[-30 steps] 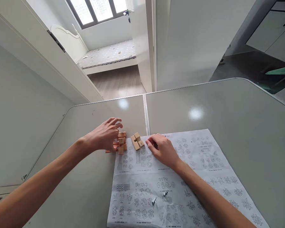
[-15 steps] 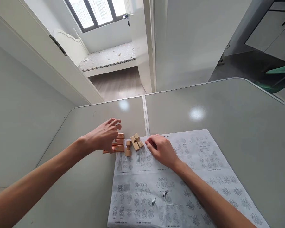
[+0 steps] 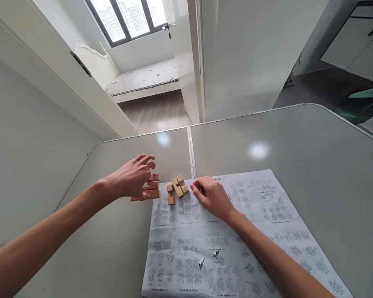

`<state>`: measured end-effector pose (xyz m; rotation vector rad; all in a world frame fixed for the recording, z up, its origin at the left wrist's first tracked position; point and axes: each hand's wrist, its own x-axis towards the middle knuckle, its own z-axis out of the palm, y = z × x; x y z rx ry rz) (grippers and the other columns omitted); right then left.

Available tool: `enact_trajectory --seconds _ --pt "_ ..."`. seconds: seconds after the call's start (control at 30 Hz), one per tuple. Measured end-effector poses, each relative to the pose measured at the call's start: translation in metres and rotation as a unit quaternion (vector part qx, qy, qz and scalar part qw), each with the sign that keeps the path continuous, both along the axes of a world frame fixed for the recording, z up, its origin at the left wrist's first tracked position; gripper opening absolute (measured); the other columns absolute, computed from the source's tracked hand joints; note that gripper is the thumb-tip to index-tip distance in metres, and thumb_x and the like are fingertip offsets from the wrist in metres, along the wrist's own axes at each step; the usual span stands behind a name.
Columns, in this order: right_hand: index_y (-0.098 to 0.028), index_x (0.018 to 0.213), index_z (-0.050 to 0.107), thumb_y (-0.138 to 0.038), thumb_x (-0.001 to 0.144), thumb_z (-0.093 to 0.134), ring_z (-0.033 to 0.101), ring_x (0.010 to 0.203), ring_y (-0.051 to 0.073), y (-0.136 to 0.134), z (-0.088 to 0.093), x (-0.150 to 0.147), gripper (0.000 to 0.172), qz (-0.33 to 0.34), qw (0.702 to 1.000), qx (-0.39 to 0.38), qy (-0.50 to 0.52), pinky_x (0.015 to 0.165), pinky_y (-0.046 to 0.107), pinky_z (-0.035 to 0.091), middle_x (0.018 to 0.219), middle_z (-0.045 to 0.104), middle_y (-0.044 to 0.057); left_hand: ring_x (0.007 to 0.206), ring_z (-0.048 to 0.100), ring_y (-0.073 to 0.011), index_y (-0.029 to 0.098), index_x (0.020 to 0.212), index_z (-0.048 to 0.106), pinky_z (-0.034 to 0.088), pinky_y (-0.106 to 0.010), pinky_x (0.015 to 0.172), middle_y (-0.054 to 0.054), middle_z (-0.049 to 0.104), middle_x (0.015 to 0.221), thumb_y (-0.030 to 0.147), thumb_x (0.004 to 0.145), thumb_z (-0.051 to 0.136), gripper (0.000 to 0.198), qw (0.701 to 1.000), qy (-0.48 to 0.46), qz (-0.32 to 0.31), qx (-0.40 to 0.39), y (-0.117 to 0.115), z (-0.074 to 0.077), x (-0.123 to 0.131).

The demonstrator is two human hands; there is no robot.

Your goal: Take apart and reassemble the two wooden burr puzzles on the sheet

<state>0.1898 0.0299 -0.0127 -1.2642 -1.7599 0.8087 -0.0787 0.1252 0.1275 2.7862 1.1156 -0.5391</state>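
My left hand (image 3: 131, 177) is over a row of reddish-brown notched wooden blocks (image 3: 152, 185) at the left edge of a printed sheet. Its fingers are spread and raised past the row's far side, while the thumb lies against the nearest block. Part of the row is hidden under the hand. To the right of the row, a lighter notched wooden block (image 3: 170, 200) lies beside a small cluster of light wooden blocks (image 3: 178, 187). Curled loosely on the sheet, my right hand (image 3: 213, 195) has its fingertips close to that cluster, and nothing shows in it.
The large printed sheet (image 3: 186, 231), covered in line diagrams, lies on a grey table (image 3: 286, 136) and has two small tears. A seam strip (image 3: 191, 153) crosses the table. Beyond are a doorway with an open door (image 3: 186, 62), a bed (image 3: 149, 76) and a green chair (image 3: 366, 92).
My left hand and the reddish-brown blocks have shifted slightly left. The single light notched block has turned and now sits closer to the cluster. My right hand has stayed put.
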Motion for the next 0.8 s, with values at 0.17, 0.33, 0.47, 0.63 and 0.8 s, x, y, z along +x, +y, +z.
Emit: enact_trajectory --seconds 0.17,0.33,0.47,0.63,0.8 --pt "-0.024 0.075 0.051 -0.031 0.105 0.054 0.052 0.070 0.021 0.000 0.003 0.000 0.031 0.003 0.999 -0.017 0.039 0.069 0.034 0.037 0.071 0.059 0.001 0.148 0.046 -0.0440 0.024 0.046 0.060 0.037 -0.054 0.123 -0.009 0.079 0.122 0.028 0.056 0.087 0.029 1.000 -0.015 0.004 0.011 -0.004 0.013 0.007" --pt "-0.024 0.073 0.056 -0.041 0.101 0.060 0.048 0.067 0.020 0.001 0.008 0.001 0.033 -0.003 0.990 -0.073 0.123 0.066 0.033 0.036 0.069 0.056 0.001 0.153 0.043 -0.0401 0.022 0.065 0.074 0.040 -0.052 0.123 -0.012 0.077 0.133 0.032 0.066 0.086 0.016 0.996 0.048 -0.044 0.055 -0.016 0.034 0.031" --pt "-0.023 0.085 0.062 -0.054 0.102 0.057 0.057 0.069 0.019 0.000 0.016 0.002 0.036 -0.021 0.957 -0.161 0.240 0.069 0.033 0.049 0.077 0.064 0.002 0.153 0.043 -0.0379 0.020 0.070 0.076 0.038 -0.050 0.126 -0.012 0.076 0.135 0.032 0.072 0.085 0.015 0.994 0.044 -0.079 0.067 -0.028 0.046 0.049" --pt "-0.020 0.122 0.062 -0.059 0.108 0.044 0.075 0.111 0.026 -0.013 0.038 0.002 0.046 0.024 0.809 -0.332 0.484 0.097 0.042 0.060 0.124 0.074 0.016 0.154 0.043 -0.0354 0.022 0.080 0.078 0.040 -0.048 0.124 -0.008 0.076 0.135 0.038 0.074 0.087 0.019 0.988 -0.006 -0.126 0.087 -0.043 0.053 0.072" --pt "-0.013 0.138 0.062 -0.061 0.112 0.037 0.078 0.107 0.030 -0.040 0.060 -0.007 0.060 0.115 0.533 -0.485 0.683 0.100 0.050 0.059 0.125 0.075 0.018 0.152 0.045 -0.0341 0.022 0.080 0.079 0.039 -0.046 0.126 -0.008 0.074 0.138 0.039 0.076 0.088 0.019 0.977 -0.056 -0.185 0.084 -0.063 0.053 0.099"
